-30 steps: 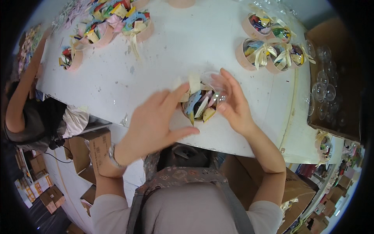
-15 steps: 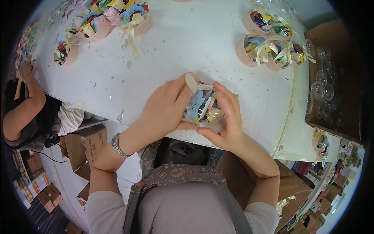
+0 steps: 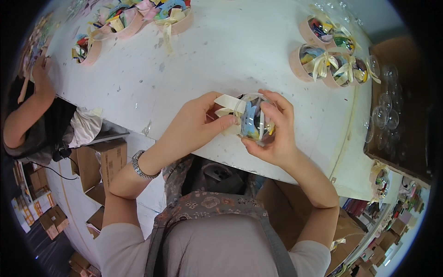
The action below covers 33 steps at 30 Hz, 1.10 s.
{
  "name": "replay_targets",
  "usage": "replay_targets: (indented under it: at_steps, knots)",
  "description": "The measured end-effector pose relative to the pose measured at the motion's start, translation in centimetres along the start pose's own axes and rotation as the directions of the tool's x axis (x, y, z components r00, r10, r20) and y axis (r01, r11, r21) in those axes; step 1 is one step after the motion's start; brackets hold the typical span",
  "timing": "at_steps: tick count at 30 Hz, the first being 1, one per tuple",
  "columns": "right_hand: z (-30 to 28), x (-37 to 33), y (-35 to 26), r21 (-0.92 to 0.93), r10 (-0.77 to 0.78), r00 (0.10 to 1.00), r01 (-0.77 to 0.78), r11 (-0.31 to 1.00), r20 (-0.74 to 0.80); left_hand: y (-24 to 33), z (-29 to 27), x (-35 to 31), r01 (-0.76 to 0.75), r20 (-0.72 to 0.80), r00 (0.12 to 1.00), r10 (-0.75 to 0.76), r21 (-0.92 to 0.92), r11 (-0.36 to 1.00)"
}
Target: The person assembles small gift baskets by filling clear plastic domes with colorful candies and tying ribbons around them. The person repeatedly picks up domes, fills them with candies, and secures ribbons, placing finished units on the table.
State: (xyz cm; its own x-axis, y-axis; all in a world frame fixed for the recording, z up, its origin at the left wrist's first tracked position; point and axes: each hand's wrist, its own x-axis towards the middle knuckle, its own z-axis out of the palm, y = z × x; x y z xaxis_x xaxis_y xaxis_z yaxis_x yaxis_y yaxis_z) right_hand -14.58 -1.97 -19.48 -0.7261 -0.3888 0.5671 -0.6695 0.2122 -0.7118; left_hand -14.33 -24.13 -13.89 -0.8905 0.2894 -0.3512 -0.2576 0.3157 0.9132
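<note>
A clear round plastic gift box (image 3: 252, 121), filled with small light-blue, white, dark and yellow items, is held above the near part of the table. My right hand (image 3: 278, 128) is closed around its right side, thumb below and fingers over the top. My left hand (image 3: 203, 119) pinches the cream ribbon (image 3: 230, 102) at the box's left side, the thumb lying by its rim. Part of the ribbon stands up past the left fingers. The fingertips behind the ribbon are partly hidden.
On the white table (image 3: 184, 78), several filled pink round boxes (image 3: 302, 64) with cream bows stand at back right. More filled boxes (image 3: 131, 27) stand at back left. A carton (image 3: 401, 106) of clear plastic domes adjoins the right edge. Another person's arm (image 3: 39, 99) reaches in at far left.
The box has turned and shifted slightly right, its ribbon now facing my left hand. My left hand has gone from cupping the box to pinching the ribbon. The right fingers have moved over the top.
</note>
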Motion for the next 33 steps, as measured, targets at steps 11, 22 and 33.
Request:
replay_targets:
  at_steps: [11,22,33]
  knots:
    - [-0.3,0.0,0.2,0.016,-0.029,0.999,0.028,0.999,0.022,-0.3,0.9,-0.7,-0.105,-0.085,0.993,0.088,-0.224,0.969]
    - [0.0,0.0,0.1,0.03,-0.019,1.0,0.018,0.999,0.021,-0.3,-0.2,-0.1,0.112,0.026,0.993,-0.118,-0.566,0.817]
    - [-1.8,2.4,-1.6,-0.185,0.074,0.96,-0.024,0.982,0.271,0.6,-1.1,0.3,-0.065,0.066,0.99,0.126,-0.577,0.814]
